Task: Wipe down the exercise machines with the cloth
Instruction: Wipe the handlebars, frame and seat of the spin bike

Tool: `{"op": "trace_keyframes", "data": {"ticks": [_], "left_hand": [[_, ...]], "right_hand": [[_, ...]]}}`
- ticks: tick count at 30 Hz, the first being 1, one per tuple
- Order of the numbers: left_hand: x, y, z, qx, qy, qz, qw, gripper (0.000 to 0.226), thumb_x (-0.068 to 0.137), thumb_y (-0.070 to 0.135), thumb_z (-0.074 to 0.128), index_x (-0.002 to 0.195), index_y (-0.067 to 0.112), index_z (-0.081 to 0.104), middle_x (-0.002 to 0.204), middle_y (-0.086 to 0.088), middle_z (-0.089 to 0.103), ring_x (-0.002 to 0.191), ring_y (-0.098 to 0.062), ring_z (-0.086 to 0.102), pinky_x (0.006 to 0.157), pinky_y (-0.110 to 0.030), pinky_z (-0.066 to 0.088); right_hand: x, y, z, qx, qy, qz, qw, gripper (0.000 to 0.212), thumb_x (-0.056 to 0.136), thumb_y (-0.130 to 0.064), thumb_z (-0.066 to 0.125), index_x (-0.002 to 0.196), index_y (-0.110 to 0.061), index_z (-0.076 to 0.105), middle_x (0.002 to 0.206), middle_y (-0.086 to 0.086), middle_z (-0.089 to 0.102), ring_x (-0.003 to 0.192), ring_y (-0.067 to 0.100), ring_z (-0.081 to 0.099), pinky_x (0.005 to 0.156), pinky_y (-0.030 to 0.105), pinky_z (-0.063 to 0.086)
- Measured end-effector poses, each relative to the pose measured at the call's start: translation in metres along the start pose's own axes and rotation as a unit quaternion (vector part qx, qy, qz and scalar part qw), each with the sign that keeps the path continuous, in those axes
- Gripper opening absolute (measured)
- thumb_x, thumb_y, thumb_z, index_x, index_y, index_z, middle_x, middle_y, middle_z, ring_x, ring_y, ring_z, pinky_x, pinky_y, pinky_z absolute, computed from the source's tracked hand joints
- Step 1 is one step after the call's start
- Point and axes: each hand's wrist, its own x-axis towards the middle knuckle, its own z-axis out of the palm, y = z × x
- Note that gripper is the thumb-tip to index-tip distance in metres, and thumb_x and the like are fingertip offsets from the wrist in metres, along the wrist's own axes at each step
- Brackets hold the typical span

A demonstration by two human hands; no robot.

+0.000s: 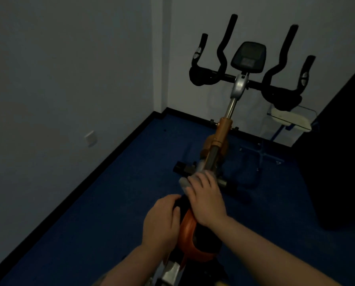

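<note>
An exercise bike [222, 133] with an orange frame, black handlebars [275, 83] and a dark console [248, 57] stands in front of me in a dim room. Its orange and black saddle [190, 234] is right below me. My right hand [205, 197] presses a grey cloth [184, 181] onto the nose of the saddle, fingers laid flat over it. My left hand [162, 219] grips the saddle's left side, fingers curled round its edge. Most of the cloth is hidden under my right hand.
Blue carpet [110, 203] covers the floor. White walls meet in a corner behind the bike, with a wall socket [90, 137] low on the left. A clear stand holding a white tray [292, 118] is at the right, beside a dark panel [341, 162].
</note>
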Motion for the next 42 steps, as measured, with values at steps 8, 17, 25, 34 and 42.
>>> {"op": "trace_keyframes", "data": {"ticks": [8, 17, 25, 34, 42], "left_hand": [[0.001, -0.006, 0.001, -0.028, 0.008, 0.035, 0.999, 0.033, 0.090, 0.026, 0.042, 0.119, 0.020, 0.059, 0.109, 0.008, 0.063, 0.095, -0.004, 0.054, 0.078, -0.024, 0.043], [0.000, -0.003, -0.001, -0.040, -0.002, 0.023, 0.999, 0.034, 0.092, 0.018, 0.042, 0.122, 0.020, 0.058, 0.114, 0.008, 0.061, 0.103, -0.003, 0.051, 0.085, -0.024, 0.041], [0.001, 0.000, -0.001, -0.034, -0.004, 0.010, 0.999, 0.031, 0.094, 0.015, 0.044, 0.122, 0.020, 0.058, 0.113, 0.007, 0.060, 0.100, -0.003, 0.048, 0.081, -0.026, 0.041], [-0.001, 0.001, -0.001, -0.017, -0.003, 0.011, 1.000, 0.031, 0.094, 0.010, 0.047, 0.122, 0.018, 0.057, 0.113, 0.005, 0.061, 0.105, -0.011, 0.053, 0.080, -0.026, 0.040], [-0.001, 0.000, -0.001, -0.018, -0.013, 0.014, 1.000, 0.031, 0.094, 0.012, 0.047, 0.122, 0.020, 0.056, 0.115, 0.006, 0.060, 0.107, -0.010, 0.052, 0.080, -0.026, 0.040]], "right_hand": [[-0.024, -0.043, -0.004, 0.077, 0.011, 0.177, 0.981, 0.057, 0.099, -0.044, 0.007, 0.153, -0.028, 0.018, 0.162, 0.000, 0.003, 0.148, 0.020, -0.011, 0.119, 0.039, 0.015], [-0.049, -0.053, -0.030, 0.174, -0.010, 0.269, 0.947, 0.047, 0.104, -0.039, 0.022, 0.150, -0.031, 0.028, 0.162, -0.008, -0.001, 0.138, 0.023, 0.028, 0.103, 0.035, 0.036], [-0.099, -0.061, -0.038, 0.151, -0.043, 0.272, 0.949, 0.051, 0.104, -0.039, 0.020, 0.153, -0.035, 0.008, 0.161, -0.002, 0.010, 0.141, 0.022, 0.026, 0.104, 0.036, 0.035], [-0.131, -0.092, -0.031, 0.085, -0.062, 0.280, 0.954, 0.062, 0.103, -0.038, 0.020, 0.151, -0.028, -0.017, 0.159, 0.004, -0.021, 0.146, 0.026, -0.020, 0.118, 0.050, -0.008], [-0.088, -0.062, -0.033, 0.198, -0.020, 0.266, 0.943, 0.060, 0.101, -0.037, 0.036, 0.153, -0.034, 0.008, 0.161, -0.002, -0.013, 0.145, 0.017, -0.020, 0.119, 0.039, -0.011]]}}
